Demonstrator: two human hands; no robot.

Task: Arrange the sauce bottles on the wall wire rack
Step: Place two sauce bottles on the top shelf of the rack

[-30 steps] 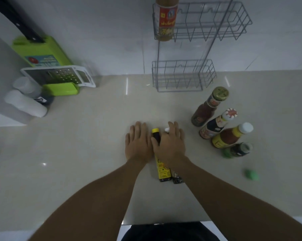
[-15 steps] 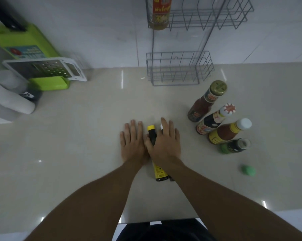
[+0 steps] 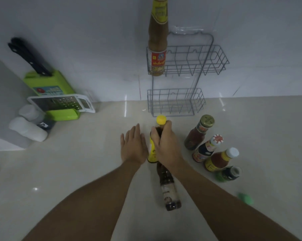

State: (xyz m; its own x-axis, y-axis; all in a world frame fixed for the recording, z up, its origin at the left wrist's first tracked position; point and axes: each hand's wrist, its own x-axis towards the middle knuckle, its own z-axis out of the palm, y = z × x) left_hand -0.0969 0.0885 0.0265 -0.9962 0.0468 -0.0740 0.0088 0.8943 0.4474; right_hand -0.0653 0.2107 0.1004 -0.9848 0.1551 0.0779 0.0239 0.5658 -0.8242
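A grey wire rack (image 3: 190,70) with two baskets hangs on the white wall. One tall brown sauce bottle (image 3: 158,42) stands at the left end of its upper basket; the lower basket (image 3: 176,103) holds nothing. My right hand (image 3: 165,145) grips the neck of a dark bottle with a yellow cap and yellow label (image 3: 160,120), held upright at the counter's middle. Beside it, my left hand (image 3: 133,145) is flat and open. A second dark bottle (image 3: 169,190) stands behind the held one, under my right forearm. Several more sauce bottles (image 3: 197,134) stand in a row to the right.
A green knife block (image 3: 47,82) with black handles and a white grater (image 3: 60,101) stand at the left wall. White containers (image 3: 27,129) sit beside them. A green cap (image 3: 245,198) lies on the counter at the right.
My right hand has closed on the yellow-capped bottle's neck and raised it toward the rack. My left hand has come off it. The view has tilted up, showing more of the rack.
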